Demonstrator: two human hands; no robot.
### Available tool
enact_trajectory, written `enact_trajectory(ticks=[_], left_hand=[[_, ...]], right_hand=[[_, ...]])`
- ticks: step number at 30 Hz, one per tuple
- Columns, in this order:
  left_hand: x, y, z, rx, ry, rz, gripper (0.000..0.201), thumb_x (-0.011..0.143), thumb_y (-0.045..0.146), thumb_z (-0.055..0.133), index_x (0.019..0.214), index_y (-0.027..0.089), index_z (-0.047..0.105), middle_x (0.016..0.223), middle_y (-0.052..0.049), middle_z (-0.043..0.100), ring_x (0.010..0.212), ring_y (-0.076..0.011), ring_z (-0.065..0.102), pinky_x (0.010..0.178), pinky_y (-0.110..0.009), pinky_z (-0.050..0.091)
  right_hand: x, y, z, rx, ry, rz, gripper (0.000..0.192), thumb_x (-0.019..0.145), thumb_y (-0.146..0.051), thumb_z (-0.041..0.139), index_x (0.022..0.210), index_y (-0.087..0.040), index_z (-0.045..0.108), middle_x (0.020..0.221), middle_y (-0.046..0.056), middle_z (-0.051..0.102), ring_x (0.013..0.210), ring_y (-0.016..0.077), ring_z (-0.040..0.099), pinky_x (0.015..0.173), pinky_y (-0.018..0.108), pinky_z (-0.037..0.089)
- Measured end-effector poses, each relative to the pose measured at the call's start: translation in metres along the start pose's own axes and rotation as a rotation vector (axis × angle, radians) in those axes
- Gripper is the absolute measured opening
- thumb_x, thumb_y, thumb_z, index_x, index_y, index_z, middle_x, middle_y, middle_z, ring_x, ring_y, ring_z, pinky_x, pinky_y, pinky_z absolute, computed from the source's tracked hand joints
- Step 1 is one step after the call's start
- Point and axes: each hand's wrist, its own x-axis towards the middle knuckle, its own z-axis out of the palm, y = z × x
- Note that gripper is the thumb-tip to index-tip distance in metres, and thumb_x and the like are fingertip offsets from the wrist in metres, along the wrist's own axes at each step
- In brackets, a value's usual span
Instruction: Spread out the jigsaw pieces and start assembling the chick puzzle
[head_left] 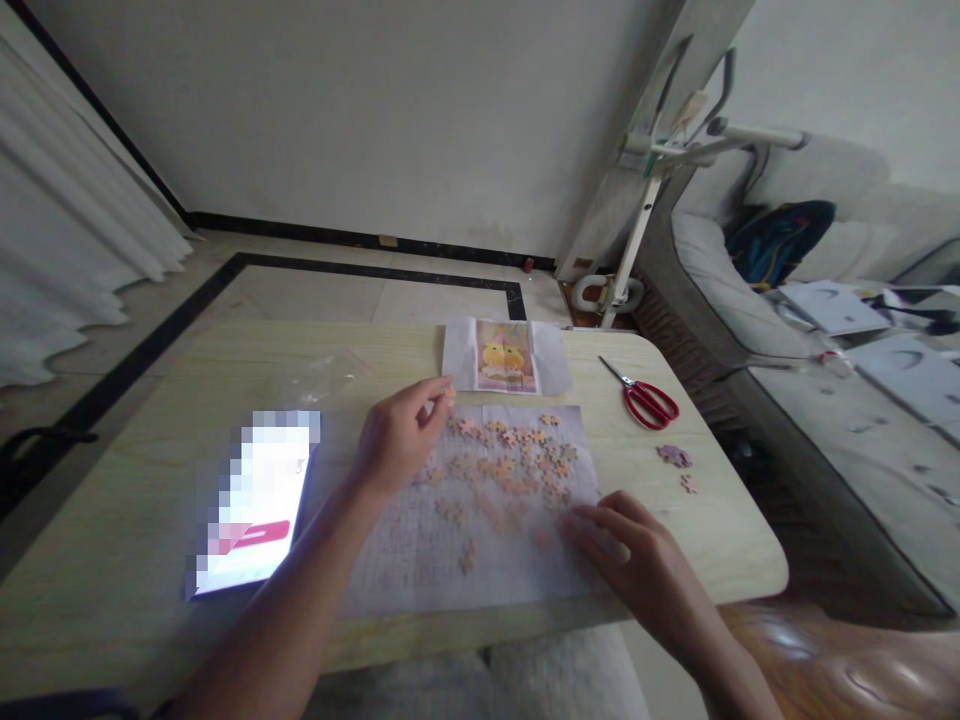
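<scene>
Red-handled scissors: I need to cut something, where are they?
In the head view, the red-handled metal scissors lie on the pale wooden table's far right, right of the duck reference picture, beyond the right hand.

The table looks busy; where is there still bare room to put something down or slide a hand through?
Bare wood shows at the table's far left corner beyond the tablet, and in a strip between the scissors and the paper sheet. The sheet is crowded: loose puzzle pieces, the left hand pinching one, the right hand flat on its near corner.
</scene>
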Motion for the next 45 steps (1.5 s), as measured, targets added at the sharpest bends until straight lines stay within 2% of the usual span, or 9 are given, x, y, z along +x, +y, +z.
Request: enact_trajectory(ticks=[6, 11, 18, 26, 28, 31, 37, 45], left_hand=[[0.001, -0.006, 0.0, 0.002, 0.047, 0.025, 0.022, 0.087, 0.028, 0.06, 0.105, 0.021, 0.07, 0.084, -0.001, 0.074, 0.057, -0.0103, 0.059, 0.059, -0.023, 0.047], [0.002, -0.008, 0.0, 0.008, 0.104, 0.066, 0.021, 0.087, 0.029, 0.061, 0.105, 0.021, 0.069, 0.079, 0.0, 0.072, 0.054, -0.0089, 0.056, 0.057, -0.022, 0.046], [0.002, -0.006, 0.0, 0.018, 0.101, 0.073, 0.019, 0.087, 0.028, 0.061, 0.103, 0.021, 0.069, 0.079, 0.0, 0.072, 0.054, -0.0086, 0.057, 0.058, -0.021, 0.046], [0.001, -0.005, -0.001, 0.021, 0.079, 0.059, 0.019, 0.087, 0.028, 0.061, 0.103, 0.021, 0.069, 0.077, 0.001, 0.071, 0.054, -0.0089, 0.056, 0.058, -0.022, 0.045], [0.001, -0.006, 0.0, 0.013, 0.078, 0.057, 0.019, 0.087, 0.028, 0.061, 0.103, 0.021, 0.069, 0.077, 0.001, 0.071, 0.054, -0.0089, 0.055, 0.057, -0.022, 0.045], [0.0, -0.005, 0.001, 0.013, 0.069, 0.054, 0.019, 0.087, 0.028, 0.061, 0.103, 0.021, 0.069, 0.078, 0.0, 0.071, 0.055, -0.0091, 0.056, 0.058, -0.022, 0.045], [0.001, -0.005, 0.001, 0.025, 0.086, 0.046, 0.018, 0.086, 0.029, 0.06, 0.1, 0.021, 0.07, 0.078, 0.0, 0.071, 0.055, -0.0099, 0.057, 0.058, -0.022, 0.046], [0.002, -0.004, -0.002, 0.037, 0.093, 0.031, 0.019, 0.087, 0.029, 0.059, 0.101, 0.021, 0.07, 0.08, -0.002, 0.072, 0.056, -0.0105, 0.059, 0.058, -0.023, 0.047]], right_hand=[[-0.003, 0.0, -0.004, 0.029, 0.037, 0.04, 0.023, 0.091, -0.037, 0.059, 0.104, -0.023, 0.07, 0.088, 0.005, 0.059, 0.078, 0.0183, 0.06, 0.071, 0.031, 0.049], [-0.001, -0.007, -0.002, 0.056, 0.004, 0.048, 0.02, 0.092, -0.031, 0.056, 0.103, -0.024, 0.07, 0.088, 0.005, 0.058, 0.079, 0.0178, 0.059, 0.072, 0.031, 0.049], [0.001, -0.02, 0.0, 0.011, -0.041, 0.088, 0.02, 0.093, -0.029, 0.053, 0.093, -0.022, 0.071, 0.087, 0.006, 0.058, 0.079, 0.0181, 0.059, 0.07, 0.03, 0.049], [0.0, -0.012, 0.004, -0.032, 0.025, 0.098, 0.016, 0.09, -0.033, 0.059, 0.082, -0.021, 0.067, 0.087, 0.005, 0.059, 0.079, 0.019, 0.06, 0.07, 0.03, 0.048], [0.0, -0.012, 0.004, -0.042, 0.069, 0.088, 0.015, 0.089, -0.034, 0.06, 0.085, -0.021, 0.067, 0.087, 0.005, 0.059, 0.08, 0.0194, 0.06, 0.072, 0.031, 0.048], [0.002, -0.021, 0.009, -0.024, 0.098, 0.045, 0.013, 0.089, -0.033, 0.061, 0.087, -0.021, 0.067, 0.088, 0.005, 0.059, 0.082, 0.0193, 0.059, 0.074, 0.032, 0.047], [0.009, -0.044, 0.032, -0.073, 0.028, -0.021, 0.02, 0.09, -0.027, 0.057, 0.073, -0.019, 0.061, 0.082, 0.005, 0.055, 0.075, 0.0175, 0.053, 0.065, 0.029, 0.042], [0.015, -0.044, 0.036, -0.082, 0.022, -0.037, 0.013, 0.089, -0.025, 0.058, 0.078, -0.02, 0.063, 0.082, 0.005, 0.055, 0.076, 0.018, 0.053, 0.067, 0.03, 0.043]])
